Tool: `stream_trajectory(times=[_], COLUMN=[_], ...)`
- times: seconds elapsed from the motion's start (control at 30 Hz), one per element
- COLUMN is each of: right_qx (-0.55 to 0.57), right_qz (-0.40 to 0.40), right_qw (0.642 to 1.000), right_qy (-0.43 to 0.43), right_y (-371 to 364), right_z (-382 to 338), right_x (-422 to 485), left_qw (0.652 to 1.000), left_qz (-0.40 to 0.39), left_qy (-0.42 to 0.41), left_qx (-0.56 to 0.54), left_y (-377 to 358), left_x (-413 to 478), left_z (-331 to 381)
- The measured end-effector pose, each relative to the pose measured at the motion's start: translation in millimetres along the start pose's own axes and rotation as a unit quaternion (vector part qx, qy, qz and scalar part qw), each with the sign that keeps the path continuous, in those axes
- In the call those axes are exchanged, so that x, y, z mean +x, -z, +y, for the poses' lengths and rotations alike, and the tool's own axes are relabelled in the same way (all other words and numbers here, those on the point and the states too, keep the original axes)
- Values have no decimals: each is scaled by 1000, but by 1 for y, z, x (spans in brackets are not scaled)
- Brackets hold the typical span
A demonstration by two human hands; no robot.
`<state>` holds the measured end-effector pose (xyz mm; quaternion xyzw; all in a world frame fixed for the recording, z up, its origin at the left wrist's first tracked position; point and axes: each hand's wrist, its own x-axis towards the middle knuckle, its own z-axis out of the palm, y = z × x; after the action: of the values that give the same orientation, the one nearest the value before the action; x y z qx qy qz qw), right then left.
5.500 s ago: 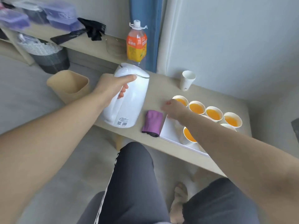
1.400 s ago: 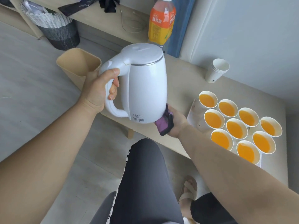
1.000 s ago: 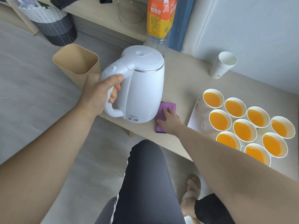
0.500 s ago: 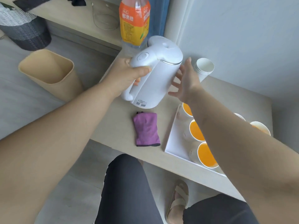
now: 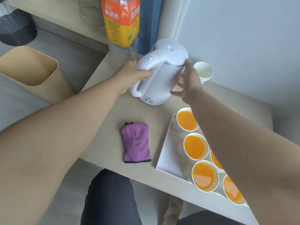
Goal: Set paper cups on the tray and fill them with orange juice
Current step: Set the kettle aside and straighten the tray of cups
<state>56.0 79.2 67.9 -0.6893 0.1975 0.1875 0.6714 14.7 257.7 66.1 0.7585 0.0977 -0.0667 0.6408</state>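
Juice-filled paper cups (image 5: 195, 146) on white tray (image 5: 167, 159), left hand (image 5: 129, 78) gripping kettle (image 5: 160, 85), right hand (image 5: 190, 80) splayed against it, beige table (image 5: 103, 111), pale wall (image 5: 243, 38)

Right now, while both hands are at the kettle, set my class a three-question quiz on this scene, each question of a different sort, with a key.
1. True or false: the purple cloth lies on the tray.
2. Which of the hands grips the kettle by its handle? A. left B. right C. neither
3. Fill in: the paper cups on the tray hold ___.
Key: 1. False; it lies on the table, beside the tray. 2. A, the left hand; the right hand is spread open at the kettle's side. 3. Orange juice.
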Motion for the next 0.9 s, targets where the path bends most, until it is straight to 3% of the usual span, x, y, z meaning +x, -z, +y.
stream_trajectory(times=[0.23, 0.33, 0.43, 0.6, 0.9], right_qx=[-25, -29, -50, -64, -82], right_qz=[26, 33, 32, 29, 59], right_qw=[999, 998, 996, 996, 994], right_qy=[13, 49, 65, 49, 32], right_y=[-3, -6, -10, -12, -8], right_z=[-4, -8, -11, -17, -29], right_x=[21, 23, 25, 29, 40], left_qw=[998, 985, 952, 933, 930], left_qz=[18, 159, 294, 336, 295], left_qy=[15, 27, -47, -71, -54], left_qx=[62, 64, 64, 108, 212], left_y=[-1, -13, -29, -28, -19], left_x=[34, 37, 25, 31, 63], left_z=[-1, -4, -8, -12, 6])
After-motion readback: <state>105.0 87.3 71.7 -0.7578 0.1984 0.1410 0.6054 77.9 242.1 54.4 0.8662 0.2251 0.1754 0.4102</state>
